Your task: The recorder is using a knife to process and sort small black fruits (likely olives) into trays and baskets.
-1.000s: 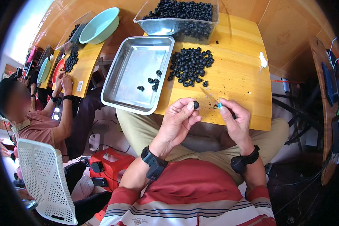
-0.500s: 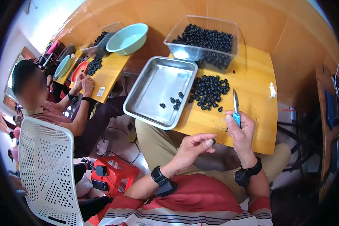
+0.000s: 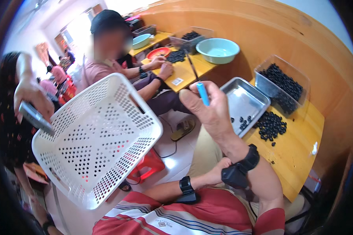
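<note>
My right hand (image 3: pixel 213 111) is raised over the left side of the work area, closed around the blue handle of a small knife (image 3: pixel 202 94). Its thin blade points up and slightly left. Below it, my left hand (image 3: pixel 219 172) is near my lap, mostly hidden behind my right wrist and its black wristband, so its fingers do not show. Beyond my right hand is a metal tray (image 3: pixel 259 98) with several small black round pieces (image 3: pixel 245 122) in it. A pile of the same black pieces (image 3: pixel 271 126) lies beside the tray on the wooden table (image 3: pixel 298 149).
A clear bin (image 3: pixel 286 84) of black pieces stands at the table's back. To my left hangs a large white perforated basket (image 3: pixel 94 133), near a standing person's hand with a grey flat object (image 3: pixel 35 116). A seated co-worker works beyond, near a green basin (image 3: pixel 218 51) and red stool (image 3: pixel 149 164).
My right hand has moved up and left with the knife. My left hand has slipped behind my right wrist. The view has swung left, and the white basket appears larger and more central.
</note>
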Tool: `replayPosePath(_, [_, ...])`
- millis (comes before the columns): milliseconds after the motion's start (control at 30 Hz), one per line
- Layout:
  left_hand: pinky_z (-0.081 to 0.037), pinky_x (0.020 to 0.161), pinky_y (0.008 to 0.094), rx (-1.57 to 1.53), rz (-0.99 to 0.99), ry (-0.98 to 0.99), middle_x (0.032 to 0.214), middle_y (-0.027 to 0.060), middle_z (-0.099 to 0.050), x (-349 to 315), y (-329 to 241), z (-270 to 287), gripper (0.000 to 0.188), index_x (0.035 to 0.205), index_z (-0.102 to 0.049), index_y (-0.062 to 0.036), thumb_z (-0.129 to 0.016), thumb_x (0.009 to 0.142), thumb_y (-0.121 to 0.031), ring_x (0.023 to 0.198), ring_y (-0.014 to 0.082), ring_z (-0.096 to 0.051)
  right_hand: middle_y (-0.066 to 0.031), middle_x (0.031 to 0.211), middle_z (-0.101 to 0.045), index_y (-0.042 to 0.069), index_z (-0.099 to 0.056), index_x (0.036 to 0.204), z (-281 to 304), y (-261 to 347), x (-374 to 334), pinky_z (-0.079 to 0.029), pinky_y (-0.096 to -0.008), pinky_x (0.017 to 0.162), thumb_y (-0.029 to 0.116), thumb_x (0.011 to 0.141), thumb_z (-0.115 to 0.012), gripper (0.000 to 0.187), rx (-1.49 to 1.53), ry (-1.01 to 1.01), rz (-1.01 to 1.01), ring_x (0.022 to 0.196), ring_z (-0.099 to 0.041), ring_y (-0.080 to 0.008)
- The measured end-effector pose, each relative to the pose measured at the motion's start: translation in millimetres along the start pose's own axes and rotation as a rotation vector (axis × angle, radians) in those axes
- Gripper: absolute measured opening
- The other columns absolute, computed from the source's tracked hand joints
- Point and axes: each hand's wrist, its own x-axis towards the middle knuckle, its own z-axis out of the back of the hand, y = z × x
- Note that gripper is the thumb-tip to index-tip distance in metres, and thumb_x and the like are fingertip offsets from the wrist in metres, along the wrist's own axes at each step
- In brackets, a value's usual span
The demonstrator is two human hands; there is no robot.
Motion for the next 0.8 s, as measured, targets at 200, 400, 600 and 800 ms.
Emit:
replayPosePath(200, [-0.057,0.078,0.0316,-0.121,-0.055,-0.173,0.105,0.0058,-0.073,-47.0,7.0,2.8,0.02,0.113,-0.069,0.0004,-0.067,0.094,-0.008,0.091,0.0142,-0.068,-0.0038,0.072,-0.057,0.003,-0.052,0.088,-73.3,-27.1,-26.1,-0.046,-0.0296,0.057,0.056,0.075,-0.088,0.066,-0.161,0.301,-0.094,0.067,-0.054,-0.0097])
replayPosePath(400, [-0.057,0.081,0.0323,-0.12,-0.108,-0.353,0.11,0.0072,-0.072,-58.7,3.5,4.0,0.026,0.116,-0.068,-0.0004,-0.07,0.093,-0.012,0.094,0.0154,-0.069,-0.0145,0.079,-0.065,0.003,-0.054,0.092,-91.3,-48.2,-46.6,-0.052,-0.0452,0.068,0.022,0.076,-0.083,0.038,-0.393,0.208,-0.089,0.068,-0.065,-0.0372])
replayPosePath(600, [-0.057,0.085,0.033,-0.167,0.008,-0.291,0.116,0.0086,-0.071,-55.2,-8.0,15.6,0.033,0.12,-0.067,-0.0012,-0.073,0.091,-0.017,0.097,0.0167,-0.069,-0.0158,0.082,-0.068,-0.003,-0.062,0.1,-84.4,-95.3,-15.9,-0.053,-0.0396,0.073,0.028,0.078,-0.083,0.043,-0.355,0.208,-0.018,0.078,-0.066,-0.0201])
replayPosePath(800, [-0.058,0.089,0.0337,-0.213,0.128,-0.239,0.121,0.01,-0.07,-45.7,-13.2,25.5,0.04,0.124,-0.066,-0.0019,-0.075,0.09,-0.021,0.1,0.0179,-0.07,0.0009,0.073,-0.052,0.002,-0.055,0.088,-34.2,-64.7,-33.7,-0.043,-0.0277,0.061,0.011,0.08,-0.073,0.022,-0.03,0.183,0.038,0.071,-0.05,-0.0068])
